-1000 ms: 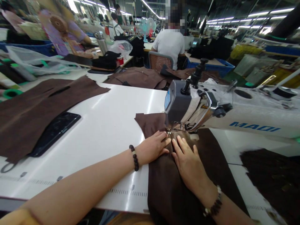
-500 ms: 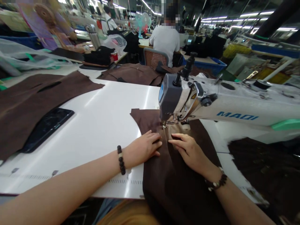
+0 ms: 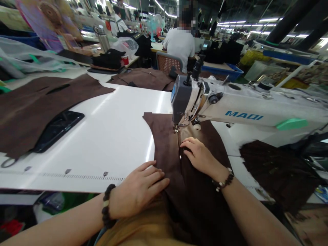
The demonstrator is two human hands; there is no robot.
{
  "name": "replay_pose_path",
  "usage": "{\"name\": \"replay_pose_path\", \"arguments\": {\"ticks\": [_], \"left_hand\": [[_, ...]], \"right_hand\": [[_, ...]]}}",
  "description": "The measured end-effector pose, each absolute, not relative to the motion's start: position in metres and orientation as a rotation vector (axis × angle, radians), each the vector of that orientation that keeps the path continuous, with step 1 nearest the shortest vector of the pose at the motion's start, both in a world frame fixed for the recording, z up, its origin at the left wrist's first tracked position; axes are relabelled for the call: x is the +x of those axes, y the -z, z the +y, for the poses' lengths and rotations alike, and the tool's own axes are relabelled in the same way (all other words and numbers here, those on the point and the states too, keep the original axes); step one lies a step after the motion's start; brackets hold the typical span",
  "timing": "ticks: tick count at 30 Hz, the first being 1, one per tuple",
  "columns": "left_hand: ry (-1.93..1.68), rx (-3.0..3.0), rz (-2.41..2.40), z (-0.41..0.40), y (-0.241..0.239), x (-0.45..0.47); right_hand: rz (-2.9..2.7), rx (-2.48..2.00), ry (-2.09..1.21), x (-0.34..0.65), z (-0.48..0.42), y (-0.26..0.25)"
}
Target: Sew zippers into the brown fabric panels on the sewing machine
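Note:
A dark brown garment panel (image 3: pixel 164 136) lies under the head of a sewing machine (image 3: pixel 225 106) and hangs over the table's front edge. Along its middle runs a zipper (image 3: pixel 179 140), its upper end at the presser foot (image 3: pixel 176 128). My left hand (image 3: pixel 143 184) rests on the panel's left edge near the table front, fingers stretched out and apart. Beside the zipper, on its right, my right hand (image 3: pixel 200 153) lies on the cloth with its fingertips touching the zipper's edge. Its fingers are extended, and nothing is gripped in them.
Another brown panel (image 3: pixel 43 102) covers part of a dark phone-like slab (image 3: pixel 61 130) on the white table (image 3: pixel 115 136). More brown cloth lies behind and at the right (image 3: pixel 279 171). A person in a white shirt (image 3: pixel 179 44) sits ahead, with a fan (image 3: pixel 153 25) beyond.
My left hand has slid back toward me and left, away from the zipper. My right hand has shifted slightly left and up, and more of the zipper shows. The view has tilted slightly.

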State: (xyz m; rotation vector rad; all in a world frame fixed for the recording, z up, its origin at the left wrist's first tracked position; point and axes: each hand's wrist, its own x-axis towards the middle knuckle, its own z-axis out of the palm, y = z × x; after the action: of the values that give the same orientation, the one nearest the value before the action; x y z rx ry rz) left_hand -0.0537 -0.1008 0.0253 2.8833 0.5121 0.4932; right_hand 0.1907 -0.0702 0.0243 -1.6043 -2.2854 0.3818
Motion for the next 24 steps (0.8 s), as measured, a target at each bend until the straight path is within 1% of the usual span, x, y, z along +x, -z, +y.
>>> {"name": "replay_pose_path", "arguments": {"ticks": [4, 9, 11, 15, 16, 20, 22, 24], "left_hand": [[-0.780, 2.845, 0.440, -0.093, -0.039, -0.065], [-0.821, 2.881, 0.298, -0.094, -0.037, -0.073], [-0.792, 2.887, 0.300, -0.095, -0.035, -0.074], [-0.722, 2.887, 0.324, -0.096, -0.034, -0.074], [-0.693, 2.887, 0.336, -0.097, -0.035, -0.073], [-0.691, 2.805, 0.327, -0.103, -0.042, -0.066], [-0.787, 2.694, 0.336, -0.105, -0.048, -0.058], [-0.882, 2.590, 0.376, -0.107, -0.054, -0.045]], "right_hand": [[-2.348, -1.583, -0.367, 0.189, -0.073, -0.026], [-2.468, -1.541, -0.356, 0.188, -0.077, -0.029], [-2.493, -1.536, -0.434, 0.189, -0.078, -0.033], [-2.516, -1.452, -0.820, 0.195, -0.082, -0.040], [-2.468, -1.434, -0.865, 0.197, -0.085, -0.040], [-2.138, -1.438, -0.786, 0.202, -0.119, -0.040], [-2.158, -1.375, -0.843, 0.200, -0.145, -0.042], [-2.320, -1.285, -0.900, 0.194, -0.170, -0.045]]}}
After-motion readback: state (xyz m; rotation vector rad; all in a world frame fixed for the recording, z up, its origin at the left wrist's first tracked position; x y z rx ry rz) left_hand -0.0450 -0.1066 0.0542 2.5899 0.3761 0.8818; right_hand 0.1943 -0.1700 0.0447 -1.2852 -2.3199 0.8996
